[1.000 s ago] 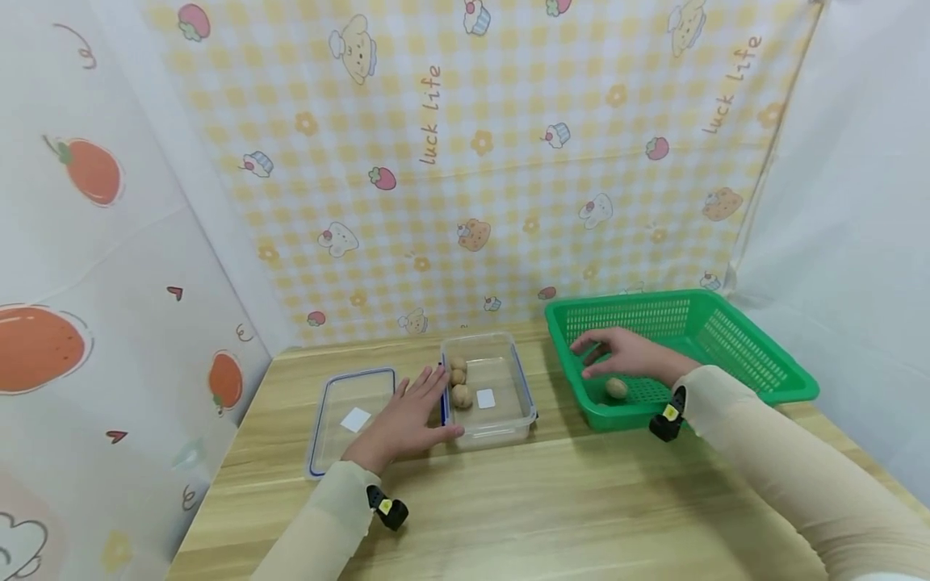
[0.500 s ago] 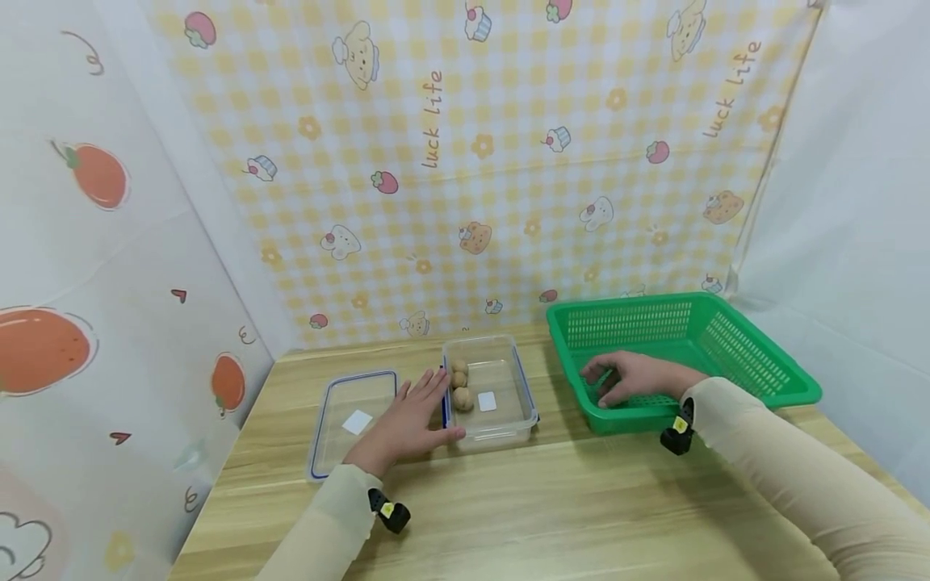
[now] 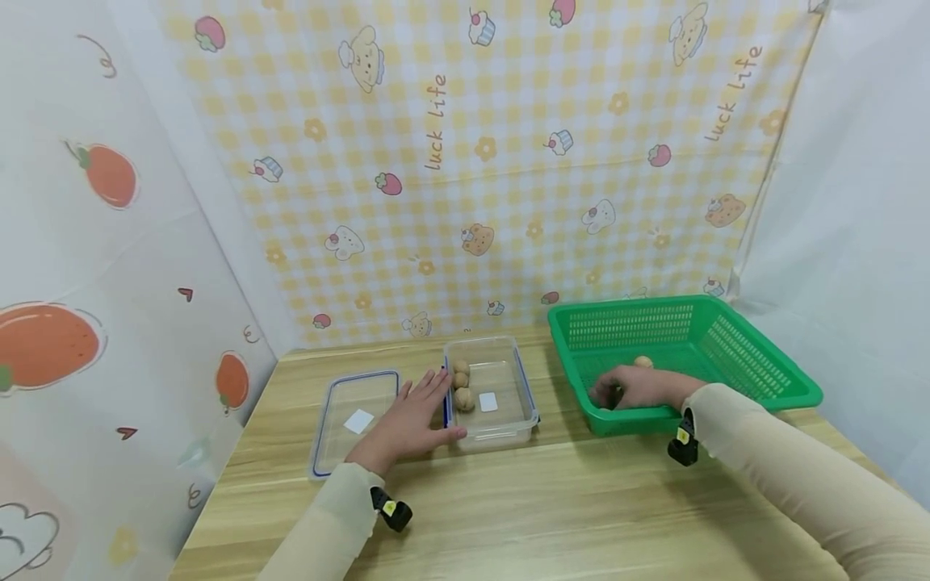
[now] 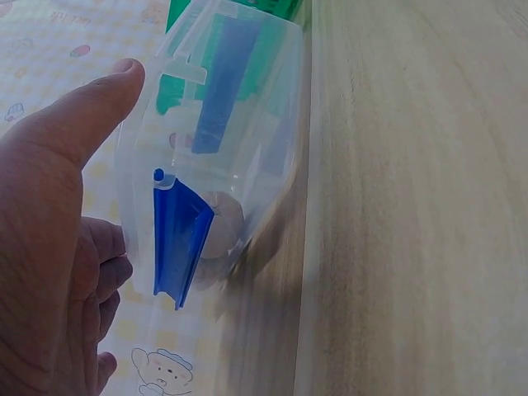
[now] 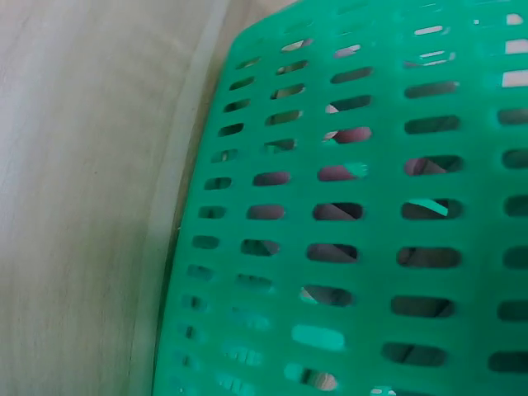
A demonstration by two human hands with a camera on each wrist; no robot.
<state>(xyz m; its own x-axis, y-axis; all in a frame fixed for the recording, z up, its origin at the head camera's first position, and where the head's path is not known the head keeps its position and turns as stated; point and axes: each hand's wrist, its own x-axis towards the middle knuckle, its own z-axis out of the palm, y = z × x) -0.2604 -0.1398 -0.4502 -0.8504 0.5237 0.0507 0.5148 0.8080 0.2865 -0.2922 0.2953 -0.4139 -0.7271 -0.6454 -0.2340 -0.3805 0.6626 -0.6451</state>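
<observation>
My left hand [image 3: 410, 424] lies spread along the left side of a clear plastic food box [image 3: 501, 432], fingertips at its rim and thumb at the near corner. In the left wrist view the thumb [image 4: 115, 95] is beside the box's edge, near a blue clip [image 4: 177, 239]. Inside, walnuts [image 3: 463, 399] line the left wall. My right hand [image 3: 635, 387] reaches down into the near left corner of a green basket [image 3: 756, 371], fingers bent downward; I cannot tell whether they hold anything. One walnut [image 3: 643, 361] shows just behind that hand. Basket slots hide the hand in the right wrist view.
A clear lid [image 3: 349, 436] with a blue seal lies left of the box. The wooden table [image 3: 508, 516] ends at a patterned cloth [image 3: 501, 186] behind. White sheeting [image 3: 857, 202] hangs to the right of the basket.
My right hand has lowered farther into the basket, its fingers bending more. The walnut seen in front of it earlier is out of sight, and one now shows behind it. My left hand stays put.
</observation>
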